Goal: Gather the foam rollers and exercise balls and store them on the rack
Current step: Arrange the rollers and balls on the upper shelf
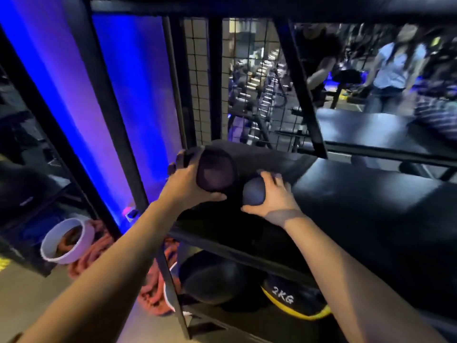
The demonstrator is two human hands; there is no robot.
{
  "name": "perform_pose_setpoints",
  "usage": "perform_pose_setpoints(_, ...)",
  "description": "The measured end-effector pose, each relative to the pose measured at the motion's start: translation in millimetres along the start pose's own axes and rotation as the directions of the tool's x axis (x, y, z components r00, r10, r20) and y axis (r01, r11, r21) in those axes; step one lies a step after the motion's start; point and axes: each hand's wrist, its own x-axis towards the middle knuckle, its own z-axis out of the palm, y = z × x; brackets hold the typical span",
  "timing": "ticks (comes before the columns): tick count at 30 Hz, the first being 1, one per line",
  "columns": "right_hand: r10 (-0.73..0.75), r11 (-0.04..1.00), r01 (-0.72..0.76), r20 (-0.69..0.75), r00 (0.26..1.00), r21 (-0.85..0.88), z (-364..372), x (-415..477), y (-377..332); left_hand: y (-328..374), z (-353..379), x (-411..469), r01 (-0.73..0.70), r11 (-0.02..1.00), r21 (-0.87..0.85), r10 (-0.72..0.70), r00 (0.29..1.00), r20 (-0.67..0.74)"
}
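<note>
Risk: the ball, gripped by the right hand above the shelf, could roll off that flat shelf once released. The left hand clasps the roller at the shelf's left end.

foam roller, small ball, rack shelf

- Both bare forearms reach forward, side by side.
- The left hand grips the end of a foam roller, thumb underneath, fingers curled over the far side.
- The right hand clasps a small dark ball, fingers spread on top, thumb below.
</note>
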Motion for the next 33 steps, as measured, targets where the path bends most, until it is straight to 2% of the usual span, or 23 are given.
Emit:
perform_pose_setpoints(4,0.019,0.999,-0.014,-0.090,0.996,0.047,3,-14,-5,3,-4,32,-0.092,0.995,0.046,0.086,0.989,0.118)
perform_pose_setpoints(9,-0.084,0.993,0.094,-0.125,0.989,0.077,4,-33,16,11,-1,33,-0.178,0.984,0.017,0.172,0.968,0.185)
perform_pose_setpoints(12,-0.102,0.992,0.107,-0.069,0.992,0.065,-1,-29,23,10,-4,31,-0.189,0.981,-0.045,0.194,0.960,0.200)
perform_pose_setpoints(20,-0.155,0.988,0.155,-0.004,0.988,0.006,-8,-26,18,8,-6,17,-0.192,0.981,-0.007,0.191,0.973,0.129)
perform_pose_setpoints(29,-0.071,0.996,0.076,0.102,0.992,-0.052,-19,-37,9,14,-16,5,-0.151,0.987,0.051,0.137,0.967,0.216)
perform_pose_setpoints(31,-0.059,0.997,0.064,0.091,0.994,-0.051,-22,-42,9,13,-19,-3,-0.165,0.983,0.077,0.149,0.972,0.180)
perform_pose_setpoints(33,-0.044,0.999,0.043,0.026,0.999,0.022,-22,-50,7,13,-18,-16,-0.201,0.976,0.085,0.200,0.980,0.021)
